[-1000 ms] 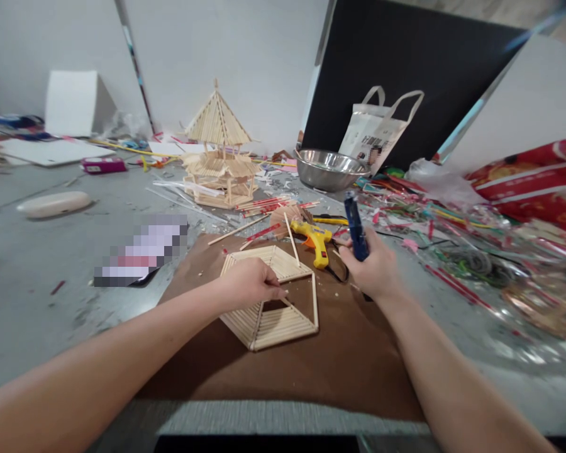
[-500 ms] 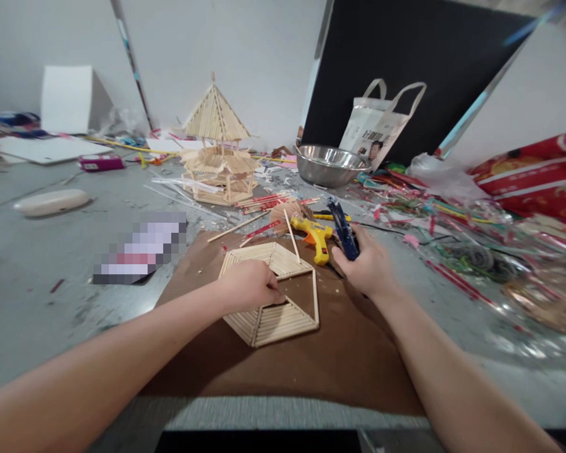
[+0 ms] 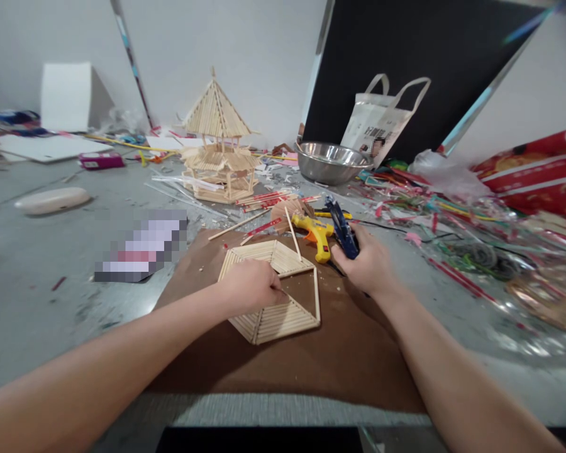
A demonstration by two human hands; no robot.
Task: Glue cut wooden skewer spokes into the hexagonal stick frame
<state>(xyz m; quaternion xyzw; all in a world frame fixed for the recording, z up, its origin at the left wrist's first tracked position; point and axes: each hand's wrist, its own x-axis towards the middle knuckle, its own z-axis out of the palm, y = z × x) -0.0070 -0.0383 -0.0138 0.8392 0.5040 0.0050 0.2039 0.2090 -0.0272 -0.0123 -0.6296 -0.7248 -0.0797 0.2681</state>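
A six-sided panel of thin wooden sticks (image 3: 283, 324) lies on a brown sheet (image 3: 311, 371). Most of its triangular sections are filled with sticks; the right one is framed but open. My left hand (image 3: 252, 286) rests over the panel's middle with fingers curled and pressed together near the open section; whatever they pinch is hidden. Beyond the sheet's right part, my right hand (image 3: 370, 261) is wrapped around a dark blue hand tool (image 3: 343, 229), tilted upward, its exact kind unclear. Just left of that tool lies a yellow glue gun (image 3: 317, 238). One loose stick (image 3: 293, 234) leans at the panel's far edge.
A stick-built pavilion model (image 3: 219, 145) stands at the back. Right of it are a metal bowl (image 3: 332, 162) and a white tote bag (image 3: 375, 126). Scraps and wires (image 3: 471, 255) crowd the right side. A blurred-out flat object (image 3: 144, 245) and a white oval case (image 3: 53, 201) lie left.
My left fingertips have shifted slightly on the panel, and the dark gap beneath them shows less. My right hand keeps its grip on the blue tool, nearly still.
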